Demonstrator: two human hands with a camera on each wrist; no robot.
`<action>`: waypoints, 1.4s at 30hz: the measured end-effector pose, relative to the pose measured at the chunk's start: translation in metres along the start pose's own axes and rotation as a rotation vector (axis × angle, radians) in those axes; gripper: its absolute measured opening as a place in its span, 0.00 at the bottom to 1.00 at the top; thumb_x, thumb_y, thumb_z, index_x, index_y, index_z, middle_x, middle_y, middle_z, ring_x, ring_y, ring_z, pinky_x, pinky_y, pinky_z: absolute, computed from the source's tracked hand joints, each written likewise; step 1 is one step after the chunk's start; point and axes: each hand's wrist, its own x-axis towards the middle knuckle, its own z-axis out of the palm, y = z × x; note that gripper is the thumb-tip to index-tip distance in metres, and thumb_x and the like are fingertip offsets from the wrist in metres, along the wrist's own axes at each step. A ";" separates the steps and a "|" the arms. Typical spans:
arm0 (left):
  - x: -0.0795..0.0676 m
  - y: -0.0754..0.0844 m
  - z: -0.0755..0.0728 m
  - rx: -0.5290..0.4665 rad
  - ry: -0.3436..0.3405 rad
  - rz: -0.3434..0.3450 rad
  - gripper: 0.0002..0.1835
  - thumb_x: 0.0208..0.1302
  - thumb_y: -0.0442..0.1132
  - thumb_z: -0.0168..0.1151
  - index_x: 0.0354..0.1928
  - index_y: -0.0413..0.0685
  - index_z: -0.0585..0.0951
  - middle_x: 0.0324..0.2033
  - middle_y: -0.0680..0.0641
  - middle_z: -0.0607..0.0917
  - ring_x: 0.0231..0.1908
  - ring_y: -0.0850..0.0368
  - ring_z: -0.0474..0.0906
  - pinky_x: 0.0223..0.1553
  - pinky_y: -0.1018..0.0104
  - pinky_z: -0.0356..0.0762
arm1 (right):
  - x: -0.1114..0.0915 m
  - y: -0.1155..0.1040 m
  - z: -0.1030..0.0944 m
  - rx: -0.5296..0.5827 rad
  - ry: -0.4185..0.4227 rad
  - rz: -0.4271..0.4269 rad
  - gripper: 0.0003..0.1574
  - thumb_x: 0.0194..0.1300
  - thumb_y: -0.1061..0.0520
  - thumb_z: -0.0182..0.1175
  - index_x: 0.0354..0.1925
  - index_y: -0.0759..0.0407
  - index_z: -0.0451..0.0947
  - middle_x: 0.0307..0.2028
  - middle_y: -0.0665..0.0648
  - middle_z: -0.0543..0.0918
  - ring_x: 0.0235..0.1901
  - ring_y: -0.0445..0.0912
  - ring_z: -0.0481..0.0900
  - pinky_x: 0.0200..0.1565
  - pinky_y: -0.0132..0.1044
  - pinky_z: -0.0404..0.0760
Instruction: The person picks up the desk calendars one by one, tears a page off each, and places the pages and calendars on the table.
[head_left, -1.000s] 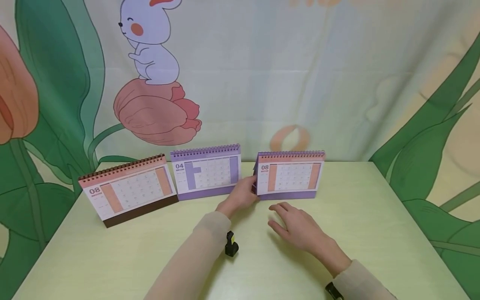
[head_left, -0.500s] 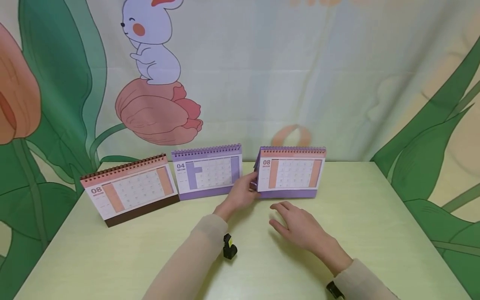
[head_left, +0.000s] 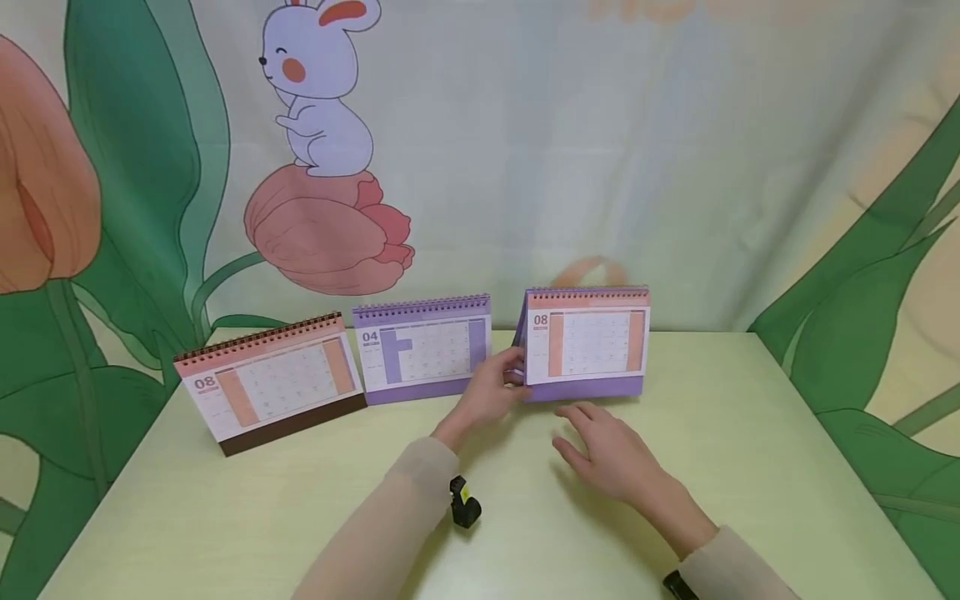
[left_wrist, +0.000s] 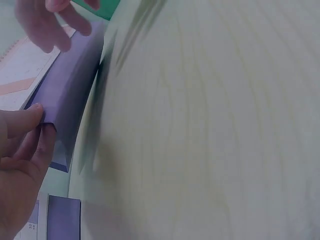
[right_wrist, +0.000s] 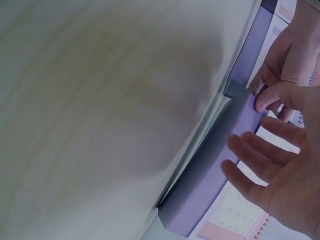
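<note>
A desk calendar (head_left: pixel 588 342) with an orange 08 page and purple stand is upright at the back, right of centre. Its lower left corner is pinched between the thumb and fingers of my left hand (head_left: pixel 489 392). In the left wrist view a shadow lies beside the purple base (left_wrist: pixel 75 75), which seems slightly off the table. My right hand (head_left: pixel 611 450) hovers in front of this calendar, fingers loosely spread and holding nothing. Left of it stand a purple 04 calendar (head_left: pixel 423 350) and an 08 calendar with a dark brown base (head_left: pixel 273 383).
All the calendars are on a pale wood-grain table (head_left: pixel 300 517). Behind its back edge hangs a curtain (head_left: pixel 637 183) printed with a rabbit and flowers. A small black device (head_left: pixel 465 502) is at the left sleeve.
The right-hand calendar has shifted slightly up and back in my left hand's grip, its page facing more squarely forward. The head view has drifted a little; the other calendars stay put.
</note>
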 end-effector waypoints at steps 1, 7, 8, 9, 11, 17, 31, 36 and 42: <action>-0.001 0.000 0.002 -0.017 -0.005 -0.004 0.25 0.60 0.16 0.64 0.59 0.32 0.76 0.47 0.36 0.83 0.47 0.42 0.83 0.48 0.62 0.84 | -0.001 0.002 0.001 0.000 0.024 -0.008 0.25 0.72 0.51 0.65 0.60 0.63 0.78 0.54 0.60 0.82 0.53 0.55 0.81 0.53 0.53 0.81; -0.006 -0.002 0.002 -0.048 0.007 -0.030 0.24 0.62 0.16 0.63 0.59 0.34 0.76 0.46 0.40 0.82 0.46 0.46 0.83 0.47 0.63 0.83 | 0.002 0.007 0.006 -0.006 0.183 -0.074 0.24 0.67 0.55 0.70 0.57 0.65 0.78 0.56 0.63 0.80 0.55 0.57 0.79 0.56 0.53 0.80; -0.007 -0.002 0.001 -0.055 0.008 -0.029 0.24 0.62 0.16 0.63 0.59 0.34 0.76 0.46 0.39 0.82 0.46 0.46 0.83 0.47 0.63 0.83 | 0.003 0.007 0.007 -0.008 0.211 -0.087 0.25 0.66 0.56 0.71 0.57 0.65 0.78 0.57 0.64 0.79 0.57 0.58 0.78 0.58 0.54 0.78; -0.009 -0.002 0.001 -0.061 0.006 -0.026 0.24 0.62 0.16 0.63 0.60 0.34 0.75 0.46 0.39 0.82 0.46 0.46 0.83 0.47 0.62 0.83 | 0.004 0.008 0.007 -0.007 0.240 -0.101 0.26 0.64 0.57 0.72 0.57 0.64 0.78 0.59 0.65 0.78 0.58 0.60 0.77 0.59 0.55 0.77; -0.011 0.000 0.000 -0.074 0.003 -0.018 0.24 0.61 0.16 0.62 0.60 0.32 0.75 0.46 0.38 0.82 0.46 0.45 0.83 0.48 0.61 0.83 | 0.006 0.010 0.007 -0.011 0.294 -0.128 0.29 0.62 0.58 0.74 0.58 0.64 0.76 0.62 0.67 0.76 0.61 0.62 0.74 0.61 0.57 0.76; -0.018 0.003 -0.004 -0.065 -0.002 0.004 0.25 0.60 0.15 0.61 0.60 0.32 0.74 0.46 0.38 0.82 0.45 0.47 0.83 0.47 0.63 0.83 | 0.013 0.018 0.004 -0.070 0.354 -0.186 0.41 0.60 0.56 0.75 0.67 0.62 0.71 0.73 0.67 0.66 0.70 0.62 0.65 0.67 0.59 0.68; -0.035 0.009 -0.018 -0.183 -0.076 -0.031 0.28 0.62 0.15 0.60 0.65 0.34 0.72 0.54 0.34 0.80 0.52 0.40 0.81 0.53 0.59 0.82 | 0.018 0.019 -0.003 -0.214 0.305 -0.180 0.48 0.66 0.47 0.69 0.77 0.58 0.62 0.81 0.61 0.48 0.79 0.55 0.42 0.73 0.66 0.44; -0.046 0.012 -0.022 -0.204 -0.072 -0.041 0.30 0.62 0.15 0.60 0.67 0.33 0.70 0.58 0.33 0.79 0.54 0.40 0.81 0.53 0.59 0.82 | 0.021 0.018 -0.002 -0.228 0.287 -0.206 0.50 0.67 0.44 0.67 0.79 0.57 0.59 0.81 0.61 0.47 0.80 0.54 0.40 0.74 0.64 0.41; -0.055 0.016 -0.026 -0.246 -0.084 -0.016 0.30 0.61 0.14 0.60 0.65 0.32 0.71 0.56 0.33 0.81 0.51 0.43 0.82 0.53 0.58 0.83 | 0.022 0.016 -0.004 -0.217 0.347 -0.256 0.50 0.72 0.33 0.58 0.78 0.59 0.59 0.80 0.62 0.49 0.79 0.58 0.42 0.74 0.65 0.39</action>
